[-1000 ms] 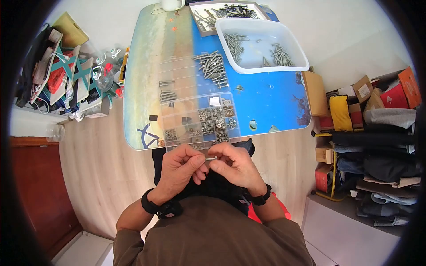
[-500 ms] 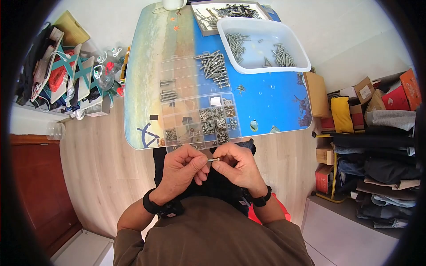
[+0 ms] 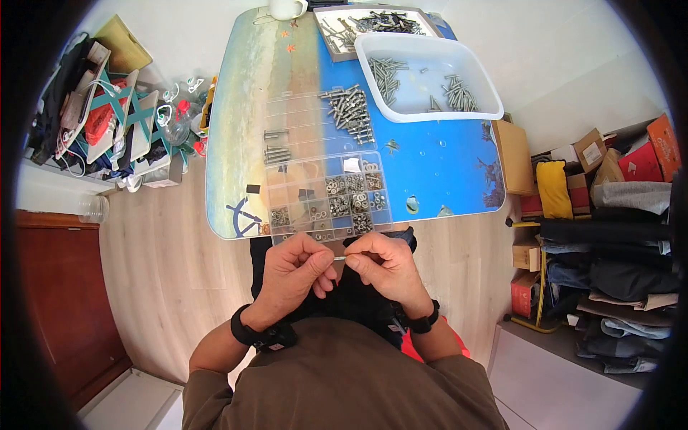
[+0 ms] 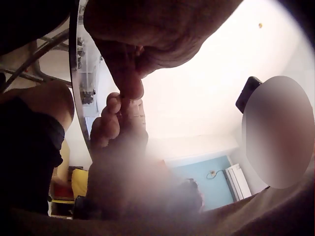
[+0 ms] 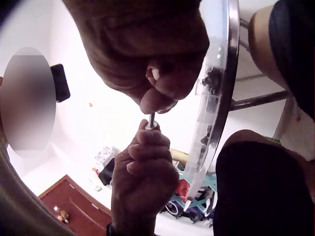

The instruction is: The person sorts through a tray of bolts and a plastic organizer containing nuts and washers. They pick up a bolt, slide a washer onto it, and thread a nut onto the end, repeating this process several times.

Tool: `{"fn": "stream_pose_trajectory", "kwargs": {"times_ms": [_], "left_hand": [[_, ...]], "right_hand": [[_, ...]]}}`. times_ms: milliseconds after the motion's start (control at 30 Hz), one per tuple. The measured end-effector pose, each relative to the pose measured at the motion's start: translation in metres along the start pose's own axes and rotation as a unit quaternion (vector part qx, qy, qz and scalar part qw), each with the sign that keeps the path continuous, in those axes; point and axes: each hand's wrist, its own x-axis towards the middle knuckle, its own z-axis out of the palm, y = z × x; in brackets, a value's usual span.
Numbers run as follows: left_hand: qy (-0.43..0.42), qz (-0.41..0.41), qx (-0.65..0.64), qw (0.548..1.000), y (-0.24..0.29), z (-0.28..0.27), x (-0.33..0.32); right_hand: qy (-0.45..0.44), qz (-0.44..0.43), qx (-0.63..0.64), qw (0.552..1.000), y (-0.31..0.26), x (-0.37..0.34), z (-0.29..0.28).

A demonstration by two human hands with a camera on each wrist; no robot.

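Close to the body, just off the table's near edge, both hands meet over a thin metal bolt. The left hand (image 3: 295,271) pinches one end of the bolt (image 3: 339,259) between thumb and forefinger. From the other side, the right hand (image 3: 385,269) grips the opposite end, its fingertips covering it. A short length of bare shank (image 5: 152,117) shows between the fingertips in the right wrist view, with a small pale metal ring (image 5: 151,126) around it, right at the left fingertips. The left wrist view shows the fingertips together, the bolt mostly hidden.
Before the hands lies a clear compartment box (image 3: 284,177) of nuts and washers. Bolts (image 3: 349,113) are heaped on its open lid, shorter ones (image 3: 277,153) beside them. Behind stand a white tub (image 3: 421,89) of screws, a shallow tray (image 3: 331,44) of bolts and a mug (image 3: 287,8).
The right fingertips have closed over the bolt's end that showed earlier. The left hand has hardly moved. The whole table has shifted slightly right in the head view.
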Motion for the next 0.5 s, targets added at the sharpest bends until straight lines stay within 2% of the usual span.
{"fn": "stream_pose_trajectory", "kwargs": {"times_ms": [33,167,267,300,367,500], "left_hand": [[0.0,0.0,0.0,1.0,0.001,0.0,0.0],[0.021,0.009,-0.004,1.0,0.004,0.0,0.002],[0.045,0.02,-0.006,0.999,0.008,-0.005,0.005],[0.055,0.026,-0.002,0.998,0.01,-0.008,0.005],[0.063,0.028,-0.007,0.998,0.012,-0.011,0.007],[0.079,0.035,-0.019,0.996,0.015,-0.014,0.01]], "right_hand": [[-0.006,0.052,0.034,0.998,-0.002,0.0,-0.001],[0.014,0.021,0.033,0.999,-0.007,0.001,-0.007],[0.105,-0.041,-0.085,0.99,-0.004,0.012,-0.018],[0.103,-0.039,-0.084,0.99,-0.007,0.016,-0.023],[0.112,-0.065,-0.288,0.949,-0.017,0.026,-0.036],[0.094,-0.084,-0.38,0.917,-0.011,0.043,-0.051]]}}
